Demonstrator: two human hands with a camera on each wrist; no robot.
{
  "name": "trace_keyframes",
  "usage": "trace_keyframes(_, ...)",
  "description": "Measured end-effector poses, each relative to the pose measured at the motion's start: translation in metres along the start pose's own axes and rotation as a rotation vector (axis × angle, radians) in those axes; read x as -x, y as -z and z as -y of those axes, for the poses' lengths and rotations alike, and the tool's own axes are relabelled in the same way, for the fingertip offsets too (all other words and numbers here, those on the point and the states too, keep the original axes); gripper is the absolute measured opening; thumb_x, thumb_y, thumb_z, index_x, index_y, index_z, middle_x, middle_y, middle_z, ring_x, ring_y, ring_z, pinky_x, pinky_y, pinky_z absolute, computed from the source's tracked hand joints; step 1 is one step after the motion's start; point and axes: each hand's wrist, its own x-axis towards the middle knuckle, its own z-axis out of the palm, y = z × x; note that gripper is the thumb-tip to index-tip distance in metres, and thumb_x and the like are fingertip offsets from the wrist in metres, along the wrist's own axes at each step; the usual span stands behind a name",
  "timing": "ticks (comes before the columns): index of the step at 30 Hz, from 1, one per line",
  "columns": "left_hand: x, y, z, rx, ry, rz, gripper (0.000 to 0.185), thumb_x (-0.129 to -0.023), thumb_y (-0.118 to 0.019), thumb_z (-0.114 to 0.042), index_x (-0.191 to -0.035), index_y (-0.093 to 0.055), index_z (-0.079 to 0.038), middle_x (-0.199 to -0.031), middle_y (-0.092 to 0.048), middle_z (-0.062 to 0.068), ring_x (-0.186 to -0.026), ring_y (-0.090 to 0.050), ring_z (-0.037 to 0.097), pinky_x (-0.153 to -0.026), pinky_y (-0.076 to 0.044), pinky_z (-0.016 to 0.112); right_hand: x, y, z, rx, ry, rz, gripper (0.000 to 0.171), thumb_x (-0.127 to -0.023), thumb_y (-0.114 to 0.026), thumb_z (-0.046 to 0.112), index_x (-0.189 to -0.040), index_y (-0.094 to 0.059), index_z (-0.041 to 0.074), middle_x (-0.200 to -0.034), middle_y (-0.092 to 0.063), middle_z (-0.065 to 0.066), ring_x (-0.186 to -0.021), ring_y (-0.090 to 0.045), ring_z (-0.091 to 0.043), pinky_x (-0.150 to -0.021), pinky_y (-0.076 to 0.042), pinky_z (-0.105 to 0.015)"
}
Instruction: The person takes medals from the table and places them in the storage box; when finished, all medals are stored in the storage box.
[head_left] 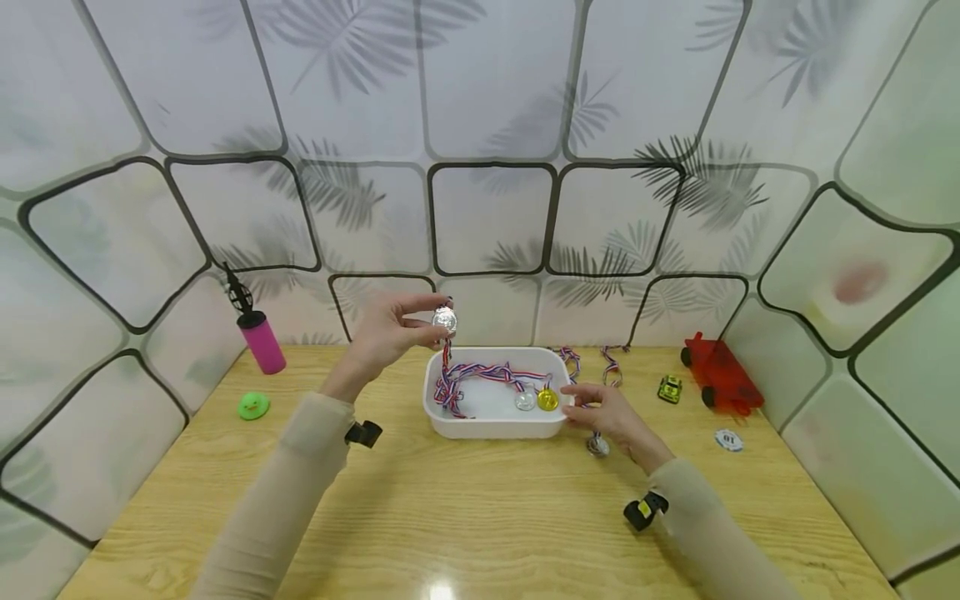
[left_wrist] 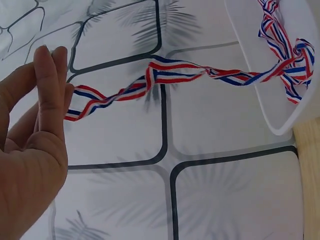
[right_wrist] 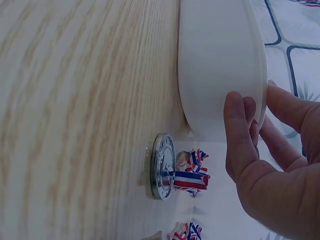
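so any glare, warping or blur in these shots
Head view: a bright glare spot on the wooden table near the bottom edge, and the wall tile lines bow from wide-angle distortion. Right wrist view: the wood grain smears at far left, while the silver medal by the white tray stays sharp. Left wrist view: evenly lit, the striped ribbon crisp.

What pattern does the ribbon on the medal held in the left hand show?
The ribbon has red, white and blue stripes, clearest in the left wrist view.

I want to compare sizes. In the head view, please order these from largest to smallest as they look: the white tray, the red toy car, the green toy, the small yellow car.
1. white tray
2. red toy car
3. green toy
4. small yellow car

The last two look nearly alike, so their order is unsure.
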Motion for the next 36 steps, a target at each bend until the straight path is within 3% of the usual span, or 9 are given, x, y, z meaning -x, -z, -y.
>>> trace_keyframes(5,-0.010,-0.002,0.021,0.031,0.085,0.003,0.050,-0.086,-0.071,0.001,-0.133,-0.054,0.006,-0.128,-0.062,0.024,-0.098,-0.069,0.040,-0.084,-0.059,0.042,0.000,0.000,-0.001,-0.008,0.011,0.004,0.048,-0.092,-0.067,0.005,-0.135,-0.052,-0.009,-0.099,-0.050,-0.009,-0.083,-0.063,-0.013,-0.083,-0.060,-0.033)
trace_keyframes(8,-0.016,-0.004,0.035,0.047,0.124,-0.008,0.050,-0.086,-0.070,0.003,-0.133,-0.054,0.007,-0.129,-0.060,0.025,-0.096,-0.071,0.035,-0.084,-0.059,0.040,0.000,-0.001,-0.001,-0.011,-0.001,0.000,0.047,-0.092,-0.067,0.004,-0.135,-0.053,-0.008,-0.098,-0.050,-0.008,-0.083,-0.063,-0.013,-0.083,-0.060,-0.033)
trace_keyframes(15,-0.027,-0.013,0.059,-0.002,0.145,-0.010,0.047,-0.086,-0.070,0.003,-0.131,-0.056,0.006,-0.131,-0.059,0.026,-0.088,-0.072,0.024,-0.079,-0.061,0.037,0.000,-0.001,-0.003,-0.013,0.001,-0.004,0.047,-0.091,-0.067,0.002,-0.135,-0.053,-0.008,-0.096,-0.051,-0.008,-0.083,-0.064,-0.013,-0.081,-0.060,-0.031)
trace_keyframes(22,-0.034,-0.026,0.071,-0.067,0.196,-0.001,0.045,-0.088,-0.068,0.004,-0.131,-0.057,0.005,-0.133,-0.058,0.023,-0.085,-0.071,0.028,-0.075,-0.061,0.032,0.001,-0.001,-0.001,-0.001,0.007,0.000,0.047,-0.091,-0.067,0.004,-0.135,-0.053,-0.008,-0.096,-0.052,-0.008,-0.085,-0.066,-0.017,-0.082,-0.060,-0.033)
trace_keyframes(25,-0.037,-0.030,0.077,-0.081,0.218,-0.002,0.044,-0.088,-0.067,0.005,-0.130,-0.058,0.003,-0.132,-0.059,0.023,-0.080,-0.071,0.023,-0.073,-0.061,0.031,0.002,-0.001,0.000,-0.005,0.006,0.005,0.048,-0.091,-0.067,0.004,-0.135,-0.052,-0.009,-0.097,-0.051,-0.009,-0.084,-0.066,-0.015,-0.083,-0.060,-0.032)
trace_keyframes(31,-0.043,-0.040,0.084,-0.077,0.241,0.018,0.043,-0.088,-0.065,0.007,-0.130,-0.057,0.006,-0.132,-0.058,0.026,-0.073,-0.069,0.018,-0.081,-0.060,0.044,0.002,-0.001,0.000,0.004,0.017,0.009,0.048,-0.092,-0.066,0.004,-0.136,-0.050,-0.009,-0.098,-0.051,-0.009,-0.082,-0.064,-0.011,-0.084,-0.059,-0.034)
trace_keyframes(36,-0.046,-0.051,0.090,-0.109,0.244,0.008,0.037,-0.091,-0.061,0.006,-0.128,-0.059,0.006,-0.129,-0.060,0.025,-0.076,-0.068,0.019,-0.074,-0.061,0.033,0.001,0.000,-0.001,0.003,0.016,0.012,0.048,-0.092,-0.065,0.003,-0.136,-0.051,-0.008,-0.098,-0.052,-0.009,-0.082,-0.064,-0.012,-0.084,-0.060,-0.035)
